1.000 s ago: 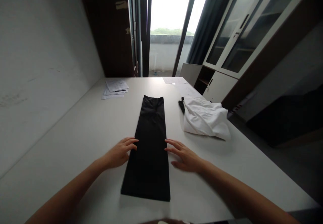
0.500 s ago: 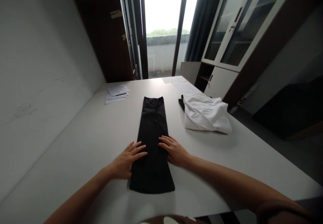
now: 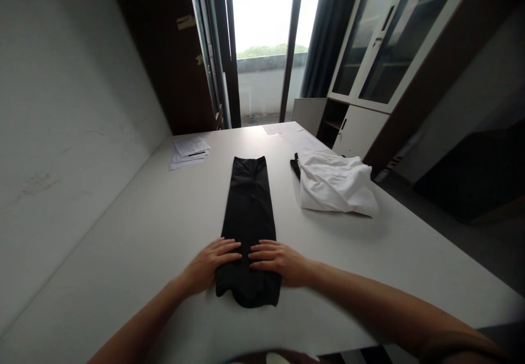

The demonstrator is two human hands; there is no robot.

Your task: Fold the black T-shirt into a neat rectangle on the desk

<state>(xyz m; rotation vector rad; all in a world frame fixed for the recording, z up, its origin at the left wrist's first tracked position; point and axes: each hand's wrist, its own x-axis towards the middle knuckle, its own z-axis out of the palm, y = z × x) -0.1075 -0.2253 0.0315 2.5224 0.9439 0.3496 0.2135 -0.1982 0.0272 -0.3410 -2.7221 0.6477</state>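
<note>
A long black garment [image 3: 249, 205], folded into a narrow strip, lies lengthwise down the middle of the white table [image 3: 135, 227]. Its near end is doubled over into a rounded fold. My left hand [image 3: 213, 263] lies flat on the left side of that fold, fingers stretched out and pointing right. My right hand [image 3: 276, 261] lies flat on the right side, fingers pointing left, fingertips nearly meeting those of the left hand. Both hands press on the cloth and grip nothing.
A crumpled white garment [image 3: 334, 189] with a dark item under it sits at the right of the table. A stack of papers [image 3: 189, 150] lies at the far left, more sheets [image 3: 279, 128] at the far edge. A wall runs along the left; cabinets stand right.
Both hands moved from the strip's sides onto its top and came together. The near end of the black garment has been folded over, so the strip looks shorter.
</note>
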